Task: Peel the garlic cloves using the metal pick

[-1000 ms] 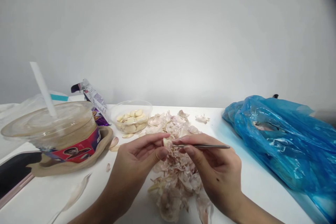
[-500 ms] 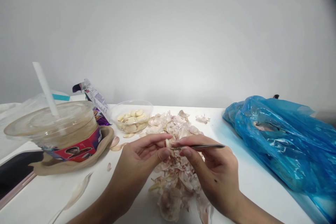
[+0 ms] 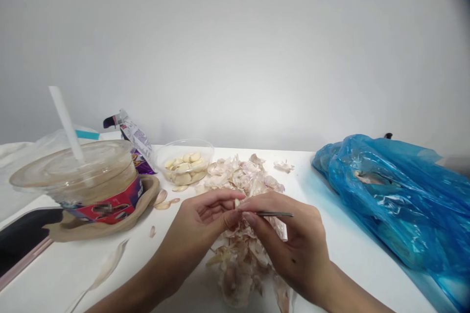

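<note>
My left hand pinches a small pale garlic clove between thumb and forefinger. My right hand meets it from the right and grips a thin metal tool whose shaft sticks out rightward; its tip is at the clove. Both hands hover over a heap of papery garlic skins on the white table. A clear bowl of peeled cloves stands behind the hands to the left.
A lidded drink cup with a straw stands at left on a brown holder, with a dark phone beside it. A snack packet lies behind. A blue plastic bag fills the right side. Loose cloves lie near the cup.
Both hands have drifted slightly down and toward me. Less of the metal tool now shows past my right fingers. The clove stays pinched in my left hand.
</note>
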Motion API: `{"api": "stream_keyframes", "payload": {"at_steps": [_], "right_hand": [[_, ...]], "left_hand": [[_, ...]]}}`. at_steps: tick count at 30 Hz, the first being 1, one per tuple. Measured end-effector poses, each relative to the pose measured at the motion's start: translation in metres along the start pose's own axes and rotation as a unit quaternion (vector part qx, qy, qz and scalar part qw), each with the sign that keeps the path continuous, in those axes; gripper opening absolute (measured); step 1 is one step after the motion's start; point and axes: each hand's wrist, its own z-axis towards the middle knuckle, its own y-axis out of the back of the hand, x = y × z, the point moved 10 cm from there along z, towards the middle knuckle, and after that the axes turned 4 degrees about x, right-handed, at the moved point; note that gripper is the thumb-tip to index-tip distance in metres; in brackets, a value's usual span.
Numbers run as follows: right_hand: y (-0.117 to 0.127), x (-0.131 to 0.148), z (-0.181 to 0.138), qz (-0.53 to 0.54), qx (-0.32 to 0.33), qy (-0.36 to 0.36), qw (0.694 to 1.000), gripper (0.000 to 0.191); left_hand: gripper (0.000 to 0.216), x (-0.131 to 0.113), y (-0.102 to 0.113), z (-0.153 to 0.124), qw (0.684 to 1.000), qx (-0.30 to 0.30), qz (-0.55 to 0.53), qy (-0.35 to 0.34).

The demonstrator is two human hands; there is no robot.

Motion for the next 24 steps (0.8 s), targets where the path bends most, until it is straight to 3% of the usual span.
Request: {"api": "stream_keyframes", "payload": {"at_steps": [24], "right_hand": [[0.011,-0.003,-0.006,0.003,-0.065,0.018,0.998,0.019]], "left_hand": [[0.022,0.003,0.004,-0.001,1.000,-0.024,-0.018,0.004]]}}
